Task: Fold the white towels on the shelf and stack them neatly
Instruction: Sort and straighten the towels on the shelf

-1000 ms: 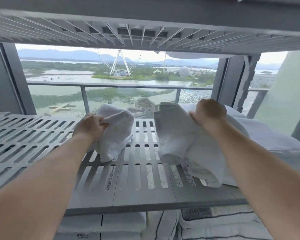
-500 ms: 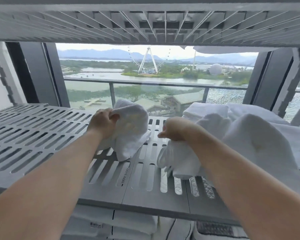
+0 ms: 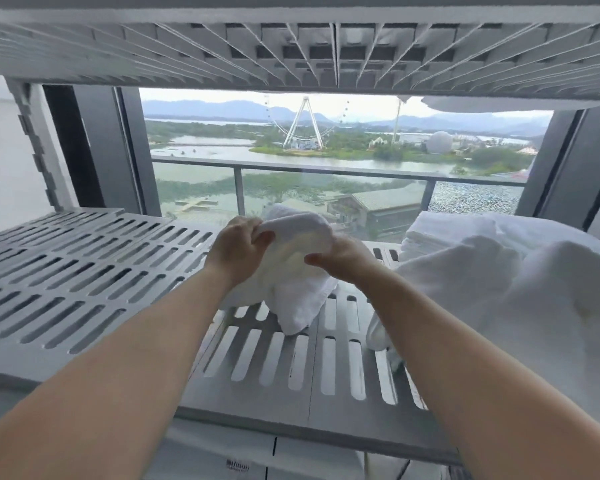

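A small white towel (image 3: 300, 282) hangs bunched above the grey slotted shelf (image 3: 84, 271), its lower end touching the slats. My left hand (image 3: 238, 249) grips its upper left edge. My right hand (image 3: 342, 258) holds the towel's right side, fingers pointing left across the cloth. A loose heap of white towels (image 3: 516, 306) lies on the right part of the shelf, partly behind my right forearm. Behind the heap sits a folded white towel stack (image 3: 444, 230).
Another slotted shelf (image 3: 291, 46) hangs close overhead. Packed white linen (image 3: 243, 459) lies on the level below. Behind the shelf are a window and a balcony rail (image 3: 326, 171). A dark shelf post (image 3: 84, 147) stands at the back left.
My right hand let go of the second bunch of cloth and moved left to the towel held by my left hand. Both hands are now close together on that towel.
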A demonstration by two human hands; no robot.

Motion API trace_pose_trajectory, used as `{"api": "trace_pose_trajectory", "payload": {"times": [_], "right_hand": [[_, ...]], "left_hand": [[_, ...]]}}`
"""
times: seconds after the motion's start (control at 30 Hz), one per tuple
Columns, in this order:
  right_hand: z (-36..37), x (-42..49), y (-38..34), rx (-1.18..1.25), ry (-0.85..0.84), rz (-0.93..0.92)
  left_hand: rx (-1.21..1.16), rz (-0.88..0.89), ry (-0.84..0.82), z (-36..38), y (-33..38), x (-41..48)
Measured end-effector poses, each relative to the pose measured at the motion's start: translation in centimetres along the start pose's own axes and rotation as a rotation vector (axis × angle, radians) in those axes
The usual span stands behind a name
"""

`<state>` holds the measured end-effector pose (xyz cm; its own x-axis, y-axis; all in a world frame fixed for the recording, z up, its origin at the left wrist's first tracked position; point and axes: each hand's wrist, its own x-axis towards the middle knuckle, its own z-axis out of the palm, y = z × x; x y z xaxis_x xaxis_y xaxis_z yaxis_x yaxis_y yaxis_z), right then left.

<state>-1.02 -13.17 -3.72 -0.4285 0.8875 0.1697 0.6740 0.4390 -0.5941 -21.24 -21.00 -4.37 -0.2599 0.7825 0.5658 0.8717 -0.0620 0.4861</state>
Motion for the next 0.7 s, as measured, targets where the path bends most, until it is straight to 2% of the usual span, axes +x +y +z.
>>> {"api": "trace_pose_trajectory", "payload": {"times": [0.07,0.2,0.47,0.53,0.7], "right_hand": [[1.1,0.0,-0.4,0.068,-0.024,0.084],[2.6,0.2,-2.1,0.058,0.104,0.127],[3.9,0.2,-5.3,0.524,0.428,0.219],[3.9,-0.5,-5.8,0.568,0.421,0.233],[4.3,-3.0,-6.0,0.529,0.270,0.266]], "left_hand": [[-0.004,0.014,-0.012,-0.4,-1.2,0.5],[-0.068,0.027,-0.093,-1.3,-3.2,1.3],[-0.262,-0.038,-0.118,-2.4,-5.7,3.8],[-0.311,-0.042,-0.119,-2.4,-6.4,4.0],[-0.375,0.009,-0.145,-1.4,-7.0,3.4]]}}
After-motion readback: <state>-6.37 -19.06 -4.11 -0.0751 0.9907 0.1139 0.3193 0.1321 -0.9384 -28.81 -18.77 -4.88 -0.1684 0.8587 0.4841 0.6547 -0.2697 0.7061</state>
